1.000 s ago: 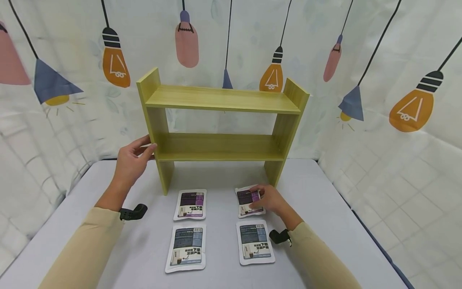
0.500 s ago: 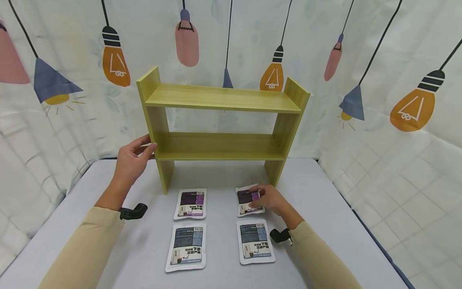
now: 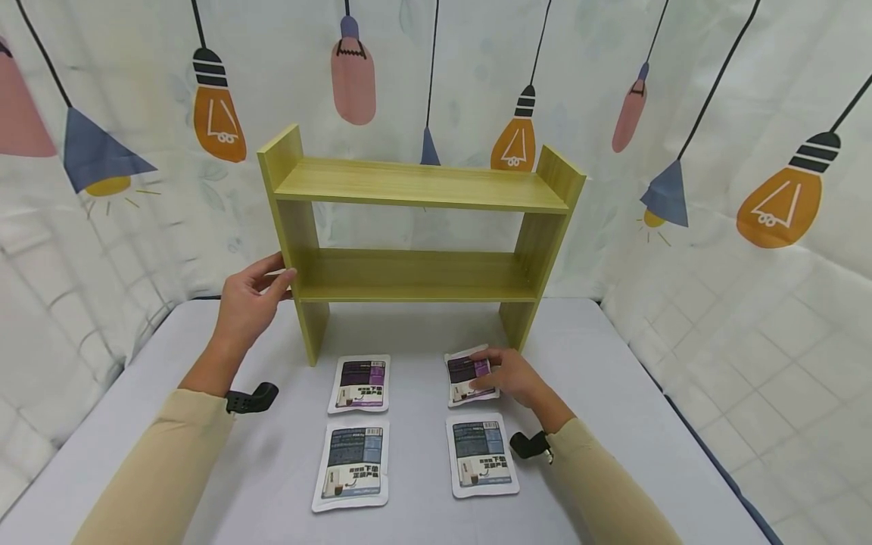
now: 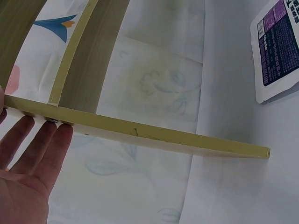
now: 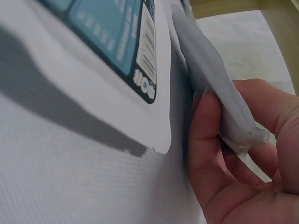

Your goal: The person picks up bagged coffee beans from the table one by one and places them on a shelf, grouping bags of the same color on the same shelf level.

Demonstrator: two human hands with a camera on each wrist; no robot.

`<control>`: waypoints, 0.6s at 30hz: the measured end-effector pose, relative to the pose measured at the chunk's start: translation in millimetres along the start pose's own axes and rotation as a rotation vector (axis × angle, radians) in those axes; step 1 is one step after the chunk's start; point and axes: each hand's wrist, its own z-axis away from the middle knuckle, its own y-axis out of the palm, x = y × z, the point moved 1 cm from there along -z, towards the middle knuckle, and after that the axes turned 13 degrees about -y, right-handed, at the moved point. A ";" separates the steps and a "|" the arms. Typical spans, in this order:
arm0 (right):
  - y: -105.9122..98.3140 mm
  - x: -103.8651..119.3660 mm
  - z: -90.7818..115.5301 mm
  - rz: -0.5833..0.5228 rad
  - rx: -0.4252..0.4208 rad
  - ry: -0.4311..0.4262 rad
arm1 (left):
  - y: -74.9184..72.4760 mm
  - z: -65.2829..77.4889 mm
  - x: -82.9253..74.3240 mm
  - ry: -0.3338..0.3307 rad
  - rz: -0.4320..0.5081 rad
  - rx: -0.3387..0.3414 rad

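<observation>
A two-tier yellow-green wooden shelf (image 3: pixel 418 184) stands at the back of the table. My left hand (image 3: pixel 247 306) holds its left side panel (image 4: pixel 154 133), thumb at the front edge and fingertips against the outer face. At the shelf's right foot, my right hand (image 3: pixel 515 376) pinches the right edge of a flat white pouch (image 3: pixel 460 372) with a purple label. The right wrist view shows this pouch (image 5: pixel 210 70) edge-on, tilted up between thumb and fingers; part of its label is hidden by the hand in the head view.
Another purple-labelled pouch (image 3: pixel 359 384) lies left of the held one. Two blue-labelled pouches, left (image 3: pixel 351 465) and right (image 3: pixel 481 454), lie nearer on the white table (image 3: pixel 272 484). Curtains (image 3: pixel 436 76) printed with lamps hang behind and at the sides.
The purple-labelled pouch in my right hand has shifted very slightly, its near edge rising a little. My left hand and the shelf stay in place.
</observation>
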 end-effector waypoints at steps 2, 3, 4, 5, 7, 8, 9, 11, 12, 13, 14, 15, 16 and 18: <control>-0.2 0.0 0.4 -0.012 0.000 0.000 | 0.0 -0.2 -0.1 -0.002 -0.001 0.000; -0.2 0.0 0.7 -0.019 0.000 -0.001 | -0.1 -0.2 0.1 -0.003 -0.004 0.000; 0.0 0.0 1.0 -0.024 0.002 -0.002 | -0.1 -0.2 0.0 -0.005 -0.005 0.001; 0.2 0.1 1.2 -0.028 0.003 -0.004 | -0.2 -0.1 0.0 -0.005 -0.005 0.002; 0.6 -0.5 1.6 -0.038 0.005 -0.002 | -0.4 0.1 -0.2 -0.006 -0.005 0.003; 0.8 -0.7 1.6 -0.042 0.003 0.000 | -0.4 0.3 -0.3 -0.006 -0.005 0.003; 1.0 -1.1 1.5 -0.045 0.001 0.002 | -0.5 0.5 -0.5 -0.005 -0.006 0.002; 1.2 -1.7 1.4 -0.051 -0.004 0.010 | -0.5 0.9 -1.2 -0.002 -0.003 0.000; 1.3 -2.0 1.3 -0.054 -0.006 0.013 | -0.5 1.1 -1.6 -0.001 -0.002 -0.001; 1.4 -2.3 1.2 -0.051 -0.009 0.012 | -0.4 1.3 -2.0 0.000 -0.002 -0.002; 1.4 -2.8 1.1 -0.053 -0.012 0.015 | -0.4 1.5 -2.4 0.000 0.000 -0.002; 1.5 -3.2 1.1 -0.053 -0.014 0.014 | -0.3 1.6 -2.7 0.001 0.003 -0.002; 1.6 -3.7 1.1 -0.055 -0.015 0.012 | -0.3 1.5 -3.0 0.003 0.007 -0.002; 1.6 -4.3 1.1 -0.054 -0.021 0.006 | -0.2 1.5 -3.4 0.004 0.011 -0.003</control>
